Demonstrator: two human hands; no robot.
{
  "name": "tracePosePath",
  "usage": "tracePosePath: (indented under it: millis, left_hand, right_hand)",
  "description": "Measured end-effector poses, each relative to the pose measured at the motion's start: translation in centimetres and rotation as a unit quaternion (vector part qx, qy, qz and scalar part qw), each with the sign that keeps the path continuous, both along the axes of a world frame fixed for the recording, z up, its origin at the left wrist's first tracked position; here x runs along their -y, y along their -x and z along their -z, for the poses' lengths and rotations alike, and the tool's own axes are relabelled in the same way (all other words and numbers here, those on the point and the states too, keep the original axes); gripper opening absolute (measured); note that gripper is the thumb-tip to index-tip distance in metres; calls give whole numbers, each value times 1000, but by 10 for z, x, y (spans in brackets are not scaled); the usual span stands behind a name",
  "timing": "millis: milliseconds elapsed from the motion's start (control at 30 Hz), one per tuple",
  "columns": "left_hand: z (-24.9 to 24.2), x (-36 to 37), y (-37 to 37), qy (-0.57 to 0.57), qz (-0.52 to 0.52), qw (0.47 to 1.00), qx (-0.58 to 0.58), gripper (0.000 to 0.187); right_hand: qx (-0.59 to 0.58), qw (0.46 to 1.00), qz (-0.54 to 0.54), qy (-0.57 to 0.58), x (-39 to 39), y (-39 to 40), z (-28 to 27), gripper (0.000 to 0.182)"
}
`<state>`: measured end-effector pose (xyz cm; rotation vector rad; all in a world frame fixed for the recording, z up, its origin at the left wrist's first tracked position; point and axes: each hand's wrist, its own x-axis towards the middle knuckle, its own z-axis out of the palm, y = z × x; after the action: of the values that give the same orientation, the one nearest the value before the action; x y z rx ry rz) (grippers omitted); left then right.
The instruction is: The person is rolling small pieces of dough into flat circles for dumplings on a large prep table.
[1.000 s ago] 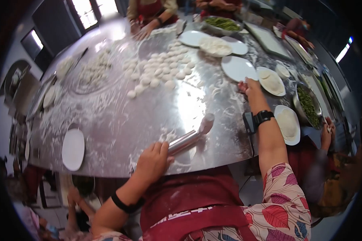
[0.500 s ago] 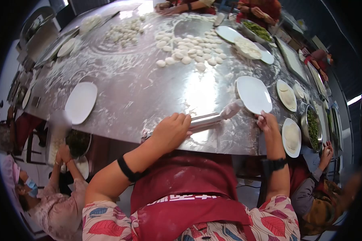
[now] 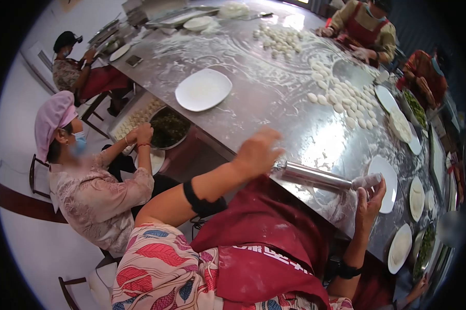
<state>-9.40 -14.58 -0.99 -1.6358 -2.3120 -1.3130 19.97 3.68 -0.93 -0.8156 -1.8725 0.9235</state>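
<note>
My left hand (image 3: pixel 258 153) is lifted over the near table edge beside the left end of a metal rolling pin (image 3: pixel 315 176). Slightly blurred, its fingers are stretched out and hold nothing. The rolling pin lies on the steel table (image 3: pixel 274 111), its right handle whitened with flour. Right at that handle is my right hand (image 3: pixel 368 203), thumb and fingers apart, fingertips close to the handle's end. A white plate (image 3: pixel 387 170) lies just behind my right hand. Another white plate (image 3: pixel 203 90) rests farther left on the table.
Many small dough rounds (image 3: pixel 346 101) and dough pieces (image 3: pixel 278 40) lie on the floured table. On the right are plates of wrappers (image 3: pixel 400 249) and a bowl of green filling (image 3: pixel 424 248). A seated person (image 3: pixel 93 175) works at my left beside a filling bowl (image 3: pixel 168 126); others work around the table.
The view has swung to the left. My left hand has come off the rolling pin and risen; my right hand has moved from the plate's edge to the pin's right handle.
</note>
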Motion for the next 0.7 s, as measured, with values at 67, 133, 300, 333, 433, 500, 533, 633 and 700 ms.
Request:
tracePosePath:
  millis: [67,133,300,333,433,500,533,633,700]
  left_hand:
    - [-3,24,37,24,-139,982,122,28]
    - [32,45,104,18,-295,946,138,38]
    - [38,81,226,87,-497,860,71,66]
    - [36,76,232,106,-487,863,86,66]
    - [26,65,238,105,-450,874,153,65]
    - [29,46,223,31,-412,881,231,63]
    - [30,37,213,-5,-390,881,269,62]
    - [33,12,175,-66,-353,881,309,46]
    - [38,2,159,-69,-287,898,325,50]
  right_hand:
    - [-28,1000,-12,-3,-12,2,18,47]
    - [-24,999,-31,-23,-19,0,30,38]
    - [-55,998,-28,13,-6,4,18,29]
    - [-57,998,-28,2,-7,4,20,28]
    - [-52,998,-11,-17,-5,5,22,27]
    - [-60,998,-4,-12,-3,9,20,27]
    - [-72,997,-5,-4,-1,10,17,27]
    - [-61,998,-6,-11,-2,14,18,25]
    - [-31,999,18,-27,0,11,13,23]
